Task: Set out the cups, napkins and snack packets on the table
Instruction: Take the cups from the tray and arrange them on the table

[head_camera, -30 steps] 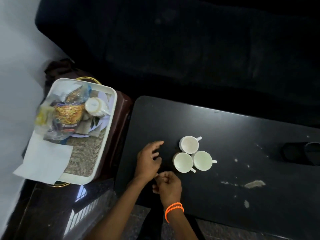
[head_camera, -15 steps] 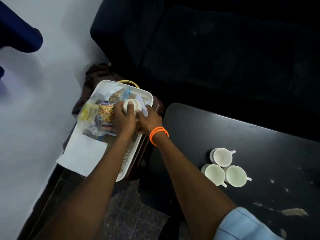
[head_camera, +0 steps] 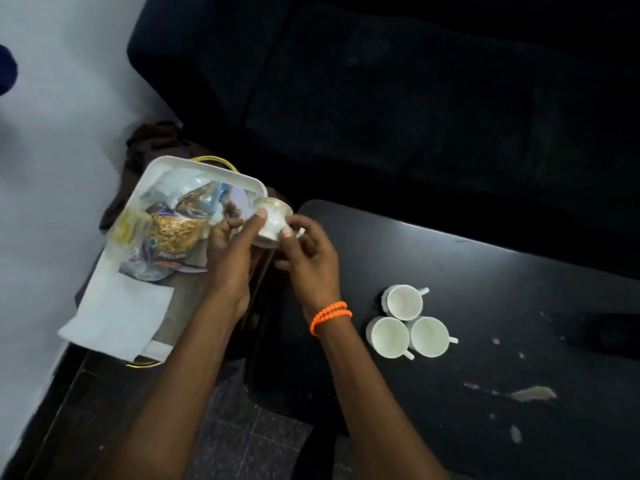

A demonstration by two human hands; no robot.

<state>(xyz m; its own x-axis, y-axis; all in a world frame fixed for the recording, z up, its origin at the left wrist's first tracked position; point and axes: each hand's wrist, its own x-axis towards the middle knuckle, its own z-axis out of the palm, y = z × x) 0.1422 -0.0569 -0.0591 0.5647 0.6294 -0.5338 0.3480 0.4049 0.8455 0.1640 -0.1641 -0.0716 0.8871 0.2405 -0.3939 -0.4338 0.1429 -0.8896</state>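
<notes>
Both hands held one white cup (head_camera: 272,220) between them, tipped on its side above the gap between tray and table: the left hand (head_camera: 230,251) pinched it with thumb on the rim side, and the right hand (head_camera: 310,258), an orange bead bracelet (head_camera: 330,315) on its wrist, gripped the base end with fingertips. At nine o'clock from the cup sat the white tray (head_camera: 207,169), holding a clear snack packet (head_camera: 173,233) of yellowish mix; its printed label was too blurred to read. At seven o'clock from the packet a white napkin (head_camera: 117,315) lay over the tray's near edge. At four o'clock from the hands, three empty white cups (head_camera: 410,322) stood touching in a cluster on the black table (head_camera: 502,271), upright with handles toward three o'clock. Pale smears (head_camera: 533,393) marked the tabletop at five o'clock from the cluster.
</notes>
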